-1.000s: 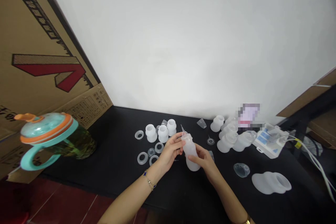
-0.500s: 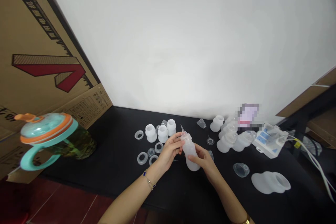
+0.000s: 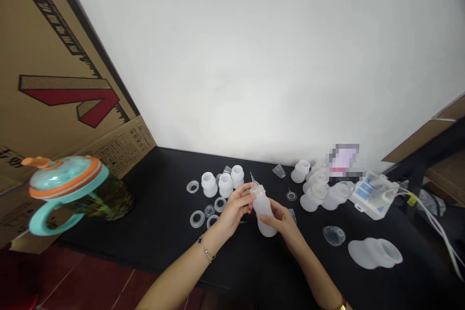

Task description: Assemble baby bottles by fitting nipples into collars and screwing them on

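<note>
I hold a small translucent white bottle [image 3: 262,209] upright over the black table [image 3: 167,232]. My right hand [image 3: 281,220] wraps its lower body. My left hand [image 3: 236,206] pinches at the bottle's neck, where a thin clear part sticks up. Three short white bottles [image 3: 223,181] stand just behind my left hand, and several clear rings [image 3: 205,213] lie beside them.
A teal and orange lidded jug [image 3: 74,191] stands at the left before a leaning cardboard box [image 3: 54,82]. More white bottles [image 3: 316,186], a white device with tubes [image 3: 374,193], a clear cap [image 3: 333,235] and a large frosted funnel part [image 3: 376,252] lie at the right.
Almost nothing has moved; both hands stay on the bottle, and my left fingers have shifted slightly at its neck.
</note>
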Demonstrator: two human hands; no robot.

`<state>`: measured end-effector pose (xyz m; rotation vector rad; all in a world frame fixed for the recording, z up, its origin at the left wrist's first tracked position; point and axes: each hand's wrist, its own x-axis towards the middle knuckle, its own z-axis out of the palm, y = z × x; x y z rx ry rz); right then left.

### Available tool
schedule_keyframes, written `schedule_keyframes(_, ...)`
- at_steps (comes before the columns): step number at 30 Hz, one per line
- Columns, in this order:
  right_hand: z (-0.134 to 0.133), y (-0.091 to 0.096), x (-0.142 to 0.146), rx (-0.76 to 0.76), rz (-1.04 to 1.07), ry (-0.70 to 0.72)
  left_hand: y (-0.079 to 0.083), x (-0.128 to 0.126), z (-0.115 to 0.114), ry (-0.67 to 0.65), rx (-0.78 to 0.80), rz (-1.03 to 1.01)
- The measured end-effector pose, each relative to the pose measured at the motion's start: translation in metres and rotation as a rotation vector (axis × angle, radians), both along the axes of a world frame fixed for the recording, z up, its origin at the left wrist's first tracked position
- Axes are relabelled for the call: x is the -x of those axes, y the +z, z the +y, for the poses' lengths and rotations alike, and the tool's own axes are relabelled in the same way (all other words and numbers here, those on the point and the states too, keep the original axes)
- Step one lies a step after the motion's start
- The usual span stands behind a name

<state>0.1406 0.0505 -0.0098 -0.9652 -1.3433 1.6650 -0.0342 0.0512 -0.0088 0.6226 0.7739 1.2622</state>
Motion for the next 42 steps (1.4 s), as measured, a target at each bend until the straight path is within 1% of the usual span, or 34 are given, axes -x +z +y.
schedule_keyframes(13, -0.0032, 0.0078, 0.0004, 0.005, -0.004, -0.002, 0.0009, 0.0008, -0.0016, -0.021, -0.005, 0.017)
schedule_keyframes(25, -0.0003, 0.0014, -0.0008, 0.008, 0.010, 0.015, 0.0002, 0.0007, -0.0013, -0.023, -0.004, 0.017)
schedule_keyframes(33, -0.0016, 0.0032, -0.0003, 0.000, 0.022, 0.012, 0.0010, 0.0005, -0.0014, -0.023, 0.007, 0.021)
schedule_keyframes(42, 0.0013, 0.0005, 0.0001, 0.003, 0.024, 0.016, 0.0023, 0.0002, -0.0016, -0.013, 0.003, 0.028)
